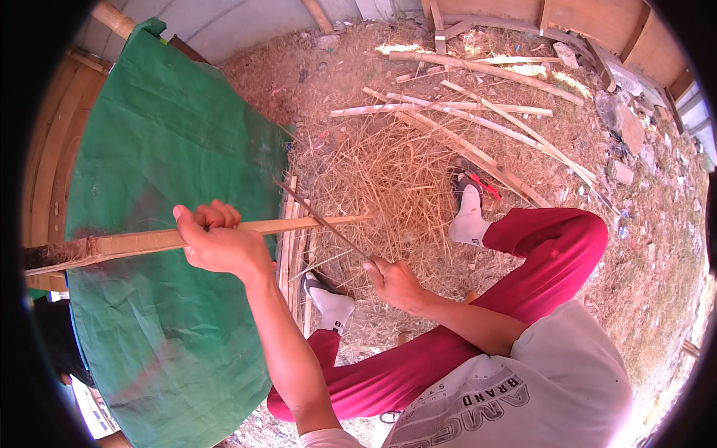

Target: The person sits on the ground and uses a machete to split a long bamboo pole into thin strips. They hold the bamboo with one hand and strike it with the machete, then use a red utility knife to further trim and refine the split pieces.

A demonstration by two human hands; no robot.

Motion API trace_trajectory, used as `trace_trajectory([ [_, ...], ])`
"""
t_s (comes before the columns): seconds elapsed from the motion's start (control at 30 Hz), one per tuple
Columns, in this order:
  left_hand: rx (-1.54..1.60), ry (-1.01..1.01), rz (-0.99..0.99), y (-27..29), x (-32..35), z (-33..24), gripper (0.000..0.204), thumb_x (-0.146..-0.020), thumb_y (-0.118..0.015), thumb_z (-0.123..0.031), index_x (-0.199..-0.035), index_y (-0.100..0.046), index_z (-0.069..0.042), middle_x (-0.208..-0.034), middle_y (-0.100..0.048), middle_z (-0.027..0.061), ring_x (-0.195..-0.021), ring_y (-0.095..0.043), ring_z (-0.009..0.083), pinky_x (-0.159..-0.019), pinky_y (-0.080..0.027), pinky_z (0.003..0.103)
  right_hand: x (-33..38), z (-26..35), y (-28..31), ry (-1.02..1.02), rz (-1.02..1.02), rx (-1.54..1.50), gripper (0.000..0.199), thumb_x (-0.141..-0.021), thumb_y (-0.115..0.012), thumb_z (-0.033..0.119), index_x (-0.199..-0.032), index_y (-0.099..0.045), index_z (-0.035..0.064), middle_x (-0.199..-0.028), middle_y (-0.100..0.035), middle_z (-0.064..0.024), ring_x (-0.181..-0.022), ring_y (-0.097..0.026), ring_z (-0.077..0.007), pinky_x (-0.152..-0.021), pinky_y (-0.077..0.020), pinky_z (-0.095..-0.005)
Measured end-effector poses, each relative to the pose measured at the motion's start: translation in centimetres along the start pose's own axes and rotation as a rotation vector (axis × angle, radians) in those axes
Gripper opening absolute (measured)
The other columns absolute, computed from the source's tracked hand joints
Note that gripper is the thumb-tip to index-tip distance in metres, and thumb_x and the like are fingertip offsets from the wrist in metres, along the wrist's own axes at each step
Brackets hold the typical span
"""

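The right grip (399, 285) hides the blade's (336, 231) near end.

Tarpaulin (172, 149): green, creased.
Pale wall (231, 33): beyond the tarpaulin's far end.
Brown boards (54, 142): just left of the tarpaulin.
Rubble stones (629, 131): well right of the tarpaulin.
Wooden panels (600, 21): beyond the tarpaulin, far to its right.

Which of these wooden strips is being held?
The strip reaching across the green sheet, gripped in your left hand; neither hand touches the other strips.
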State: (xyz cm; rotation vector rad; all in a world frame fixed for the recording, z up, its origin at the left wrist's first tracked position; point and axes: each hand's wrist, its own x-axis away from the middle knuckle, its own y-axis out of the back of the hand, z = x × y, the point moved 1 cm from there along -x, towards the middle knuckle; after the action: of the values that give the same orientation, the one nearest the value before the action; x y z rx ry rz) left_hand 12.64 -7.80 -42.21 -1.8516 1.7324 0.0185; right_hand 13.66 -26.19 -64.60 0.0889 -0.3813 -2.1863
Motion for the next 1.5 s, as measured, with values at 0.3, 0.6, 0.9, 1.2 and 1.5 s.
trace_trajectory([
  [0.3, -0.003, 0.008, -0.062, -0.3, -1.2, 0.5, 0.050, -0.095, -0.054, -0.024, -0.061, -0.019, -0.014, -0.053, -0.020, -0.0026, -0.049, -0.018, 0.0113, -0.049, -0.013, 0.032, -0.6, -15.1, -1.9, -0.166, 0.157, 0.281, 0.035, -0.100, -0.053, 0.029, -0.105, -0.067, -0.0031, -0.060, -0.060, -0.0204, -0.045, -0.060, -0.0325, -0.045, -0.0488, -0.0440],
  [0.6, -0.032, -0.013, -0.067, 0.2, -1.5, 0.3, 0.051, -0.095, -0.055, -0.025, -0.061, -0.019, -0.014, -0.053, -0.019, -0.0027, -0.049, -0.018, 0.0112, -0.049, -0.012, 0.032, 1.1, -3.6, -1.2, 0.041, -0.056, 0.049, 0.036, -0.100, -0.054, 0.024, -0.097, -0.065, -0.0108, -0.053, -0.055, -0.0244, -0.046, -0.059, -0.0309, -0.046, -0.0440, -0.0443],
  [0.9, -0.037, 0.008, -0.077, 0.2, -1.6, 0.6, 0.052, -0.094, -0.056, -0.026, -0.060, -0.019, -0.014, -0.052, -0.019, -0.0025, -0.048, -0.019, 0.0113, -0.049, -0.013, 0.032, -0.3, -13.8, -0.1, -0.380, 0.092, 0.251, 0.044, -0.101, -0.052, 0.030, -0.082, -0.066, -0.0073, -0.064, -0.060, -0.0283, -0.064, -0.062, -0.0446, -0.061, -0.0496, -0.0501],
  [1.2, -0.039, -0.005, -0.088, 0.6, -1.5, 0.2, 0.051, -0.094, -0.056, -0.025, -0.060, -0.020, -0.014, -0.053, -0.020, -0.0022, -0.048, -0.020, 0.0114, -0.049, -0.014, 0.031, 1.6, -5.8, -0.1, -0.069, -0.010, 0.059, 0.039, -0.100, -0.055, 0.027, -0.088, -0.068, -0.0081, -0.056, -0.057, -0.0248, -0.044, -0.057, -0.0339, -0.047, -0.0456, -0.0439],
  [1.5, -0.020, 0.018, -0.080, 0.4, -1.7, 0.6, 0.051, -0.095, -0.055, -0.025, -0.060, -0.020, -0.014, -0.053, -0.020, -0.0023, -0.048, -0.020, 0.0114, -0.048, -0.013, 0.032, -0.2, -14.7, 0.1, -0.392, 0.023, 0.167, 0.043, -0.098, -0.057, 0.027, -0.079, -0.064, -0.0103, -0.053, -0.056, -0.0245, -0.045, -0.056, -0.0325, -0.050, -0.0451, -0.0454],
])
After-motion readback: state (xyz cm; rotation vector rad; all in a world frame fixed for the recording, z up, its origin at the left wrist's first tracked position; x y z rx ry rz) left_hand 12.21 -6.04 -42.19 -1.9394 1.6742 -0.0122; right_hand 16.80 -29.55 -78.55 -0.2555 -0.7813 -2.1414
